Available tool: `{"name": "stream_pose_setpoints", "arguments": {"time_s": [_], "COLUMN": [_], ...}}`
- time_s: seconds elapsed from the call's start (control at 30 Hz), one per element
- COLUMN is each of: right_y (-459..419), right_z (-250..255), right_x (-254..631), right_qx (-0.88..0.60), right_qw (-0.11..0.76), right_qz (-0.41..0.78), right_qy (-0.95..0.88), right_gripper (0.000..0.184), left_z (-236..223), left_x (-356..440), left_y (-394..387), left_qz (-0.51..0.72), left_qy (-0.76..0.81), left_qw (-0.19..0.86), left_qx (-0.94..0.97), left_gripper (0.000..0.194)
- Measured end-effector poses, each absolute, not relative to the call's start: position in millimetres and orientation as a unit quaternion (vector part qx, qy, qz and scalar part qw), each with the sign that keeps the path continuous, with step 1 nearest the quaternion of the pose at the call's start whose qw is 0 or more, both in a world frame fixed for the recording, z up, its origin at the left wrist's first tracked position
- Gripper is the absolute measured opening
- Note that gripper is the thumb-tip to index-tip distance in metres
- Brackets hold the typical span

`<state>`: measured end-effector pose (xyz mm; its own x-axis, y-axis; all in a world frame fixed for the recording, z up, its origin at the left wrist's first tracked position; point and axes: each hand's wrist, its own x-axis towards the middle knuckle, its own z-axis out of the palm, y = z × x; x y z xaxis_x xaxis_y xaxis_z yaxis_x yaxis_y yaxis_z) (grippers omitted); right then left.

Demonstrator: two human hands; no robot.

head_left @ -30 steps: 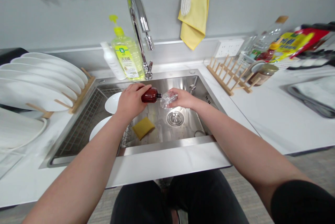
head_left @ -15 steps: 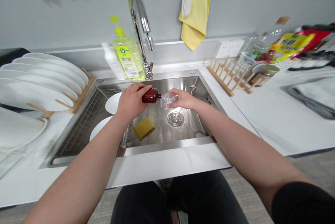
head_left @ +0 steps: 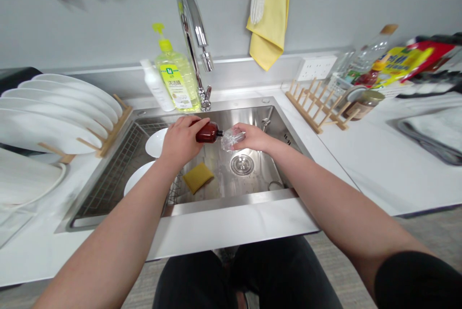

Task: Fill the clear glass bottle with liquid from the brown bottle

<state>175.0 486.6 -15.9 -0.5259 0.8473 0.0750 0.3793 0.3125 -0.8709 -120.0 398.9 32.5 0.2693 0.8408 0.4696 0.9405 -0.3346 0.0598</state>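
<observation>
Our left hand [head_left: 182, 141] grips a brown bottle [head_left: 208, 132] & our right hand [head_left: 253, 136] holds a clear plastic thing [head_left: 231, 140] at its top, over the steel sink [head_left: 245, 119], w/ a yellow sponge [head_left: 198, 177] below.

Left hand [head_left: 182, 141], right hand [head_left: 253, 136], one amber bottle [head_left: 208, 132], one clear plastic piece [head_left: 231, 139], one yellow sponge [head_left: 198, 177], two white plates [head_left: 157, 141] (more racked left).

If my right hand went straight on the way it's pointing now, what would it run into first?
Your right hand already holds the clear plastic piece, so next in line looks like the neck of the brown bottle in your left hand, though depth is hard to judge.
</observation>
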Motion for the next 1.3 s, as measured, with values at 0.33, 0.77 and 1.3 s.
{"name": "stream_pose_setpoints", "arguments": {"time_s": [0.33,0.77,1.3], "right_y": [486.8,483.7,483.5], "right_z": [-15.5,-9.6,-8.0], "right_x": [175.0,174.9,175.5], "right_qx": [-0.393,-0.401,-0.396], "right_qw": [0.278,0.271,0.274], "right_qz": [0.43,0.412,0.409], "right_qy": [-0.764,-0.772,-0.775], "right_gripper": [0.065,0.062,0.063], "left_z": [33.7,34.6,34.0], "left_x": [-119.8,-119.8,-118.9], "left_y": [397.8,397.8,397.1], "left_qz": [-0.212,-0.207,-0.211], "left_qy": [-0.563,-0.568,-0.571], "left_qw": [0.118,0.11,0.111], "left_qx": [-0.79,-0.789,-0.785], "left_gripper": [0.067,0.066,0.065]}}
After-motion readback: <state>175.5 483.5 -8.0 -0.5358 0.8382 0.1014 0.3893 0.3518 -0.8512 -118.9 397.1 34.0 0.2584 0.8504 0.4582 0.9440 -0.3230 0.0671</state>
